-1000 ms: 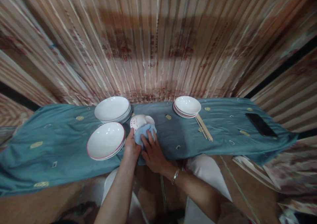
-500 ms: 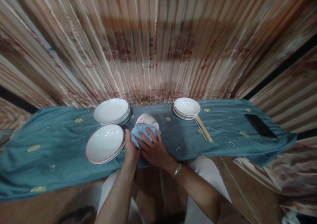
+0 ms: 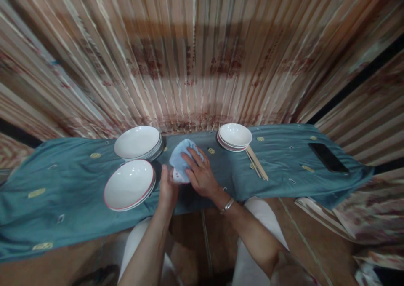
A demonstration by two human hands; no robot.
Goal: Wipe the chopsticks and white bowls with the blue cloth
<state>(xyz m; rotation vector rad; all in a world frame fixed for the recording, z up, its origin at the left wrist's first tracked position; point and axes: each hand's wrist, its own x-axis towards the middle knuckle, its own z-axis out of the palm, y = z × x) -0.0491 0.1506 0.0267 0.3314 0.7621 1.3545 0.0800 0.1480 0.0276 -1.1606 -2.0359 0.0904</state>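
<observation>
Between my hands is a white bowl (image 3: 179, 176) with small red marks, mostly covered by a light blue cloth (image 3: 180, 156). My left hand (image 3: 168, 190) grips the bowl at its near left edge, thumb pointing up. Pressed on the cloth from the right is my right hand (image 3: 202, 175), its fingers bent over the fabric against the bowl. Left of my hands stand a stack of red-rimmed dishes (image 3: 129, 185) and, behind it, a taller stack of dark-rimmed plates (image 3: 137, 142).
A small stack of bowls (image 3: 235, 134) stands right of centre, with wooden chopsticks (image 3: 257, 164) beside it. A black phone (image 3: 327, 157) lies at the right on the teal tablecloth (image 3: 284, 168). A patterned curtain (image 3: 202, 67) hangs behind the table.
The cloth under my right hand has moved from the bowl's near part to its far part, uncovering the near edge. My left hand still holds the bowl. The view has shifted slightly.
</observation>
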